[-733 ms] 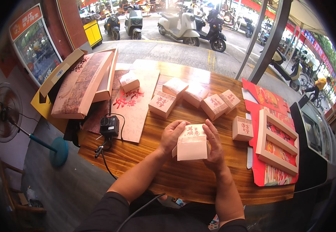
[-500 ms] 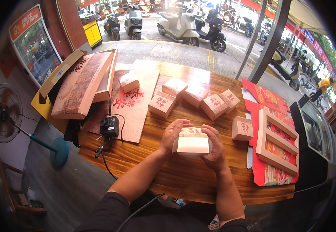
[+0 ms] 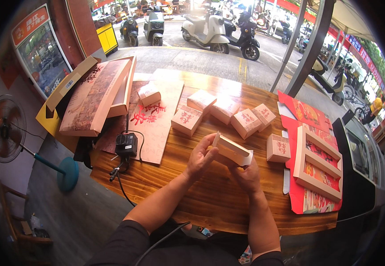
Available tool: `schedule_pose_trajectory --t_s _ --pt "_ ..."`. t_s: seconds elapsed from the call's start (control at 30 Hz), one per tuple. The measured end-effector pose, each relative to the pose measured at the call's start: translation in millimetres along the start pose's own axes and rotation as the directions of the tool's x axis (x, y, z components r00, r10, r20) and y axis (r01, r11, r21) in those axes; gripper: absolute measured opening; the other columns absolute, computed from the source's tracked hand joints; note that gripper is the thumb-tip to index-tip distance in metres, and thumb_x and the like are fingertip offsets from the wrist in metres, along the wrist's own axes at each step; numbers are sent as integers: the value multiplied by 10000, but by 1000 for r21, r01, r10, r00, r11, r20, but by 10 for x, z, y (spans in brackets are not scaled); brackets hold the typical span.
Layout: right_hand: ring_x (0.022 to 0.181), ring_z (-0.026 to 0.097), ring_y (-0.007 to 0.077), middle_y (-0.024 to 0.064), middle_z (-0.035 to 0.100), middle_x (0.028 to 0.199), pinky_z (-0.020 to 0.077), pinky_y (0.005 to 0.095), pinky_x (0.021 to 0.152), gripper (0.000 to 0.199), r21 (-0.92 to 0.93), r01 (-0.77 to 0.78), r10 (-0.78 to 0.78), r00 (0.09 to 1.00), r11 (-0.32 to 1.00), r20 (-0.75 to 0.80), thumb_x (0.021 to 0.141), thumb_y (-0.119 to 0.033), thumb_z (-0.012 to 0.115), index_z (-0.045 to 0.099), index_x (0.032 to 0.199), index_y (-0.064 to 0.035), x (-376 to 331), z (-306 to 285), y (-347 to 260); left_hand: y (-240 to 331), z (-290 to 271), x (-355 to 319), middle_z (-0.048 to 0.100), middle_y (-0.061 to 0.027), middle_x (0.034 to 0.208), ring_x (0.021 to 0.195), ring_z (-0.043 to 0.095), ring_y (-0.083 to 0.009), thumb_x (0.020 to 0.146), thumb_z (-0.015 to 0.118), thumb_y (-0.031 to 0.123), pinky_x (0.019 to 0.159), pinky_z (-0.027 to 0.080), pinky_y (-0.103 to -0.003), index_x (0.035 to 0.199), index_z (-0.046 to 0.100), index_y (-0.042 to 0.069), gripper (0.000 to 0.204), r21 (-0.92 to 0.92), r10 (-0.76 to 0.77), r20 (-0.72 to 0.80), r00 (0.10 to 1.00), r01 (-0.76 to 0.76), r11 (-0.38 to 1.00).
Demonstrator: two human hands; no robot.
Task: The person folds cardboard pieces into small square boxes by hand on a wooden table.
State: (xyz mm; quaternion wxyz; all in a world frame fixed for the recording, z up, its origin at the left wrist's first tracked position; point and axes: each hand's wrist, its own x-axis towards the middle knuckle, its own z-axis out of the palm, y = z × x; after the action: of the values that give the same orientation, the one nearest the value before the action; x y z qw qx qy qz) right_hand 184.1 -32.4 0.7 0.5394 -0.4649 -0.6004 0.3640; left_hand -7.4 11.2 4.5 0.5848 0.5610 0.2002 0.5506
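A small cardboard box [image 3: 230,150], plain inside with flaps standing at its ends, is held tilted over the wooden table [image 3: 192,199]. My left hand [image 3: 200,156] grips its left end, with the thumb along the near side. My right hand [image 3: 247,175] is closed on its lower right end beside a white flap; some of its fingers are hidden. Beyond my hands stand several closed pink printed boxes, among them one box [image 3: 186,119] at the left and another box [image 3: 245,123] near the middle. A single box [image 3: 278,148] sits right of my right hand.
At the right, a cardboard divider frame [image 3: 318,164] lies on a red printed sheet [image 3: 296,195]. Left are a large pink box [image 3: 97,95], a flat printed board [image 3: 154,142] and a black adapter [image 3: 126,144] with cables. A fan [image 3: 8,128] stands beyond the table's left side.
The small box has turned and tilted in my hands, from its flap facing me to slanting down rightward. My left hand's grip shifted to its end; my right hand moved lower.
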Motion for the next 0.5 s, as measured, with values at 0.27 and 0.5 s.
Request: schedule_pose_trajectory --t_s 0.27,0.5 --pt "999 656 144 68 660 1109 552 293 832 400 -77 42 -39 999 996 32 952 -122 659 514 1303 1 -9 3 85 7 14 22 614 -91 1221 1125 559 -140 1021 577 249 982 446 -295 1379 464 14 443 -45 -45 -65 997 42 998" --pt "1026 661 166 77 645 1170 555 298 848 440 -4 -68 68 997 998 35 968 -122 630 476 1362 1 -22 20 10 -80 -16 31 619 -107 1247 1139 568 -142 1008 602 229 960 472 -294 1387 466 44 443 -39 -90 -85 992 87 995"
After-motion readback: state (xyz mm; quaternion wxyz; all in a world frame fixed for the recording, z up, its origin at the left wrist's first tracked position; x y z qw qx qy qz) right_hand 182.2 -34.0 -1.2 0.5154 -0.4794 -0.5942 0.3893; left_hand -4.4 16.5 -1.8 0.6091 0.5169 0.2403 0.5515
